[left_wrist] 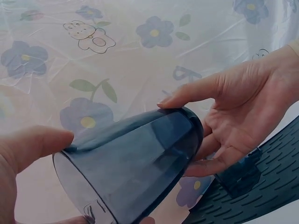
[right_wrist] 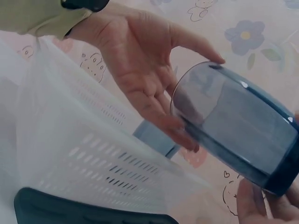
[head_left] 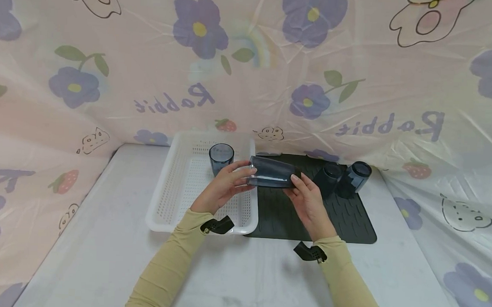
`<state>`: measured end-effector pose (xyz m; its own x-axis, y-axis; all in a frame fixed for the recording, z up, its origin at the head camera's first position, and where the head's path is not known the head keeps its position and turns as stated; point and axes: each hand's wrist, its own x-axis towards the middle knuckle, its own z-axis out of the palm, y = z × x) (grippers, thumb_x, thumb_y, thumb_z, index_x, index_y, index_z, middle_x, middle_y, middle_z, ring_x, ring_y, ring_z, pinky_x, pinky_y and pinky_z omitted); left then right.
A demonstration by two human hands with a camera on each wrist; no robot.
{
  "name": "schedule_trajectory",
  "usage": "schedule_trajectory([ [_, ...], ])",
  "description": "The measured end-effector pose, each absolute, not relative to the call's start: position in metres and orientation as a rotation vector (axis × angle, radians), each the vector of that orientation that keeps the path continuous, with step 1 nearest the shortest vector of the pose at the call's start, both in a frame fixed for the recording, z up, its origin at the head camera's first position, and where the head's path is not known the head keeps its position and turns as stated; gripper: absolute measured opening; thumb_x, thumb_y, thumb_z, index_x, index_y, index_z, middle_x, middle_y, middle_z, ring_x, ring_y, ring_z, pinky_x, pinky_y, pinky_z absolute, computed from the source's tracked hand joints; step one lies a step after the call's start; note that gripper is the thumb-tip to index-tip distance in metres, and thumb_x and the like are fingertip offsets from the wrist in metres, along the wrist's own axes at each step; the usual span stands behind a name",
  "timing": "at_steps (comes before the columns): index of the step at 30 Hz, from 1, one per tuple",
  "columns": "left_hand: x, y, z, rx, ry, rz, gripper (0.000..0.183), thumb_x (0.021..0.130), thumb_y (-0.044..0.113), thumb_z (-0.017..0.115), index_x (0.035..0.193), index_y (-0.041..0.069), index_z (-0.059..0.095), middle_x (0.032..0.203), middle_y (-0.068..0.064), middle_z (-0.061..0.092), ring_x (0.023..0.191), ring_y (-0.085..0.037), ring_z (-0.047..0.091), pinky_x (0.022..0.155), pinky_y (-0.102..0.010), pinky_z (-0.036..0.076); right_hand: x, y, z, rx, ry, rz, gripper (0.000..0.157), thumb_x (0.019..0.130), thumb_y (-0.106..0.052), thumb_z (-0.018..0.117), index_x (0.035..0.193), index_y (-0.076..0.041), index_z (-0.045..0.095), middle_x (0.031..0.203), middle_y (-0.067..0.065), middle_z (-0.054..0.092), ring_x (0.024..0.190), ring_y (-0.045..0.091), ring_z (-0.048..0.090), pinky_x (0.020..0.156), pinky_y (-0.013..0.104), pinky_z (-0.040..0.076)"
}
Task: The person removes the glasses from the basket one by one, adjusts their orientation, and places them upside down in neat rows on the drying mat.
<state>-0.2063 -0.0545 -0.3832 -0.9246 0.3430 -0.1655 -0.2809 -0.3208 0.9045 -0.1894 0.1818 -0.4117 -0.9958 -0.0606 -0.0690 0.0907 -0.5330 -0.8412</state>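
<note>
Sideways, we hold one glass between our two hands, raised above the mat: our left hand pinches its rim end, toward the basket, and our right hand pinches its base at the opposite end.

A small screened-off booth: glossy sheeting printed with purple flowers, strawberries and mirrored "Rabbit" lettering walls the white bench behind and at both sides. The slotted basket, dark ridged mat and blue tumblers are kitchen ware; what lies beyond is hidden.
</note>
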Motion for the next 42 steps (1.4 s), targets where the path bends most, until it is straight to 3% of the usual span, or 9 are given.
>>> schedule_trajectory([
  [7, -0.205, -0.055, -0.383, 0.084, 1.559, 2.269, 0.063, 0.089, 0.015, 0.068, 0.144, 0.007, 0.038, 0.131, -0.017, 0.049, 0.101, -0.03, 0.059, 0.095, -0.044, 0.048, -0.19, 0.179, -0.409, -0.052, 1.48, -2.691, 0.04, 0.095, -0.005, 0.06, 0.133, -0.008, 0.048, 0.116, 0.006, 0.058, 0.097, 0.017, 0.064, 0.093, 0.037, 0.051],
  [12, -0.204, -0.055, -0.382, 0.1, 1.545, 2.27, 0.065, 0.087, 0.017, 0.069, 0.144, 0.008, 0.038, 0.125, -0.017, 0.054, 0.099, -0.028, 0.061, 0.093, -0.043, 0.05, -0.188, 0.18, -0.406, -0.077, 1.518, -2.712, 0.043, 0.094, -0.003, 0.061, 0.134, -0.007, 0.046, 0.116, 0.007, 0.059, 0.095, 0.017, 0.065, 0.088, 0.035, 0.054],
  [22, -0.201, -0.061, -0.378, 0.137, 1.568, 2.263, 0.056, 0.091, 0.017, 0.065, 0.142, 0.008, 0.043, 0.136, -0.015, 0.047, 0.112, -0.034, 0.056, 0.095, -0.045, 0.048, -0.185, 0.184, -0.395, -0.139, 1.615, -2.734, 0.047, 0.093, -0.001, 0.061, 0.136, -0.007, 0.045, 0.118, 0.008, 0.059, 0.092, 0.014, 0.065, 0.085, 0.033, 0.055],
  [28, -0.201, -0.074, -0.374, 0.212, 1.582, 2.261, 0.057, 0.095, 0.018, 0.061, 0.145, 0.004, 0.038, 0.143, -0.022, 0.04, 0.125, -0.04, 0.047, 0.102, -0.046, 0.043, -0.188, 0.193, -0.389, -0.168, 1.629, -2.773, 0.046, 0.093, 0.001, 0.06, 0.136, -0.005, 0.045, 0.121, 0.01, 0.057, 0.093, 0.014, 0.064, 0.084, 0.032, 0.055],
  [39, -0.204, -0.096, -0.374, 0.194, 1.578, 2.321, 0.052, 0.096, 0.014, 0.059, 0.143, 0.002, 0.041, 0.137, -0.022, 0.048, 0.126, -0.042, 0.045, 0.103, -0.047, 0.041, -0.191, 0.21, -0.383, -0.111, 1.654, -2.827, 0.054, 0.09, 0.002, 0.064, 0.14, -0.003, 0.042, 0.126, 0.01, 0.055, 0.096, 0.015, 0.063, 0.081, 0.03, 0.056],
  [42, -0.205, -0.103, -0.375, 0.202, 1.582, 2.332, 0.055, 0.096, 0.012, 0.058, 0.145, -0.001, 0.036, 0.14, -0.025, 0.043, 0.127, -0.044, 0.042, 0.104, -0.049, 0.039, -0.191, 0.215, -0.382, -0.106, 1.672, -2.837, 0.055, 0.09, 0.002, 0.064, 0.14, -0.002, 0.041, 0.125, 0.009, 0.056, 0.096, 0.015, 0.063, 0.083, 0.03, 0.055],
])
